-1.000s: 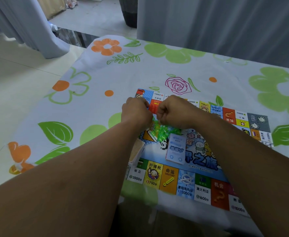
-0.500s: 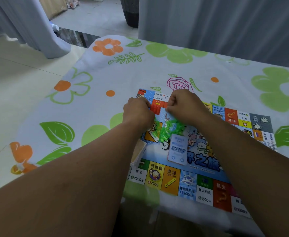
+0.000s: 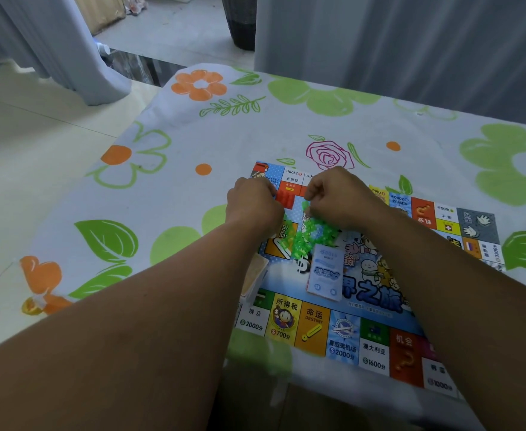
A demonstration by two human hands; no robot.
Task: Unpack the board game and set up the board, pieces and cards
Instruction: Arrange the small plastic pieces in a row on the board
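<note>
1. The right hand (image 3: 337, 197) is clenched, knuckles up. Its fingertips pinch the top of a clump of green pieces (image 3: 311, 234), which hangs from them down to the board. The pieces cling together as if in a clear bag, though the bag itself is too faint to make out.
2. The left hand (image 3: 253, 203) sits just beside the right one, also curled. Its fingers are turned away, so I cannot tell what they hold. It is probably gripping the other side of the same bag, since two fists set this close suit tearing or pulling a bag open.
3. Between the two hands, at the left hand's fingertips, lie some red pieces (image 3: 286, 197). They look like a second colour of the same set.
4. The hands work low over the board (image 3: 376, 309), which lies unfolded and flat beneath them. Working there should keep any spilled pieces on the printed squares.
5. On the wrist side of the right hand, just past the green clump, a blue stack of cards (image 3: 325, 273) rests on the board's middle, where a deck belongs.
6. Under the left forearm, a tan stack of cards (image 3: 255, 273) lies at the board's edge, tilted and seemingly not placed yet.
7. The table (image 3: 218, 135) carries everything under a flowered cloth that reaches well beyond both hands.
8. By my reading, the board is set, the cards are partly set, and the pieces are not yet sorted.
</note>
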